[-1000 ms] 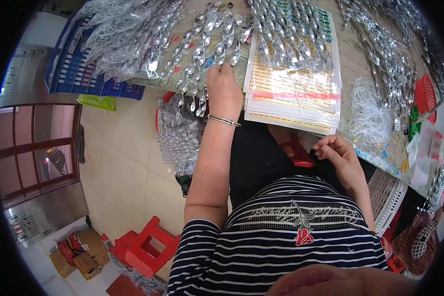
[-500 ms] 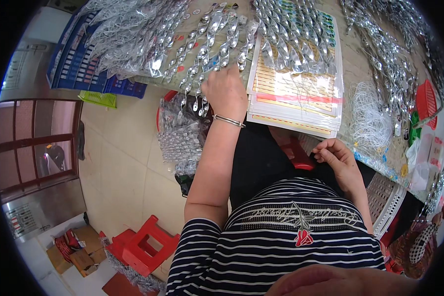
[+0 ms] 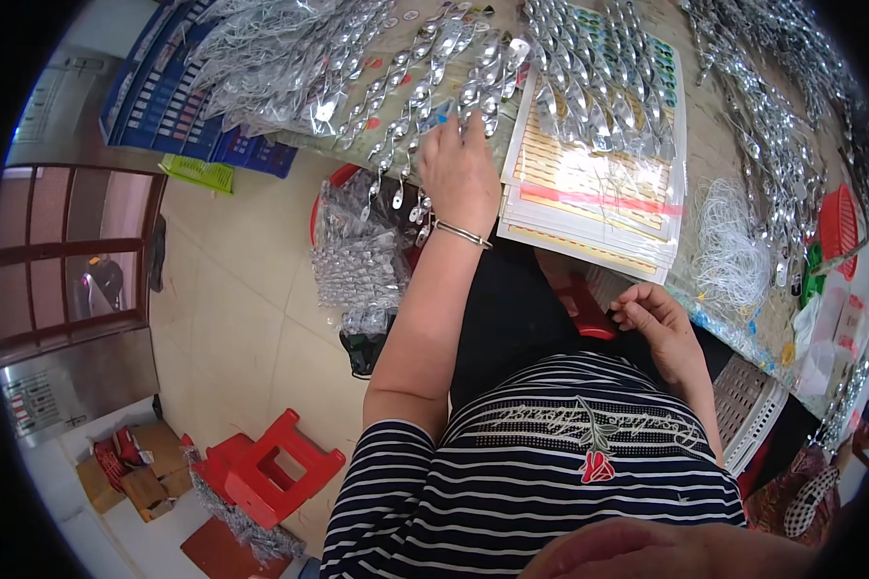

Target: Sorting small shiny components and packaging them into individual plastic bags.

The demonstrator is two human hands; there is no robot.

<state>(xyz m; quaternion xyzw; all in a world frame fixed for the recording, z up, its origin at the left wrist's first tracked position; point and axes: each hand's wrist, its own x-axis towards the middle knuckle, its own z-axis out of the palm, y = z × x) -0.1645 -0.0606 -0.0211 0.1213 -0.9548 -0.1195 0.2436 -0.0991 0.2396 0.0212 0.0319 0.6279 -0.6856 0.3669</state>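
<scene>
Pale tiled floor [image 3: 232, 289] with a red plastic stool [image 3: 270, 473], cardboard boxes [image 3: 126, 478], and a wood-framed window [image 3: 72, 251] at left.

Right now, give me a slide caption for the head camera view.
Left hand reaching into shiny packets on the table; right hand resting at the lap.

Shiny silver packet strips [image 3: 425, 87] fanned tabletop

Person's wearing a short-sleeved tee with navy and white horizontal stripes [image 3: 512, 492], plus a small red flower design with white lettering across the front. Dark black trousers [image 3: 512, 318] below that. There's a thin silver bangle [image 3: 462, 233] on the left wrist. Forearms are bare, no gloves or watch showing.
</scene>
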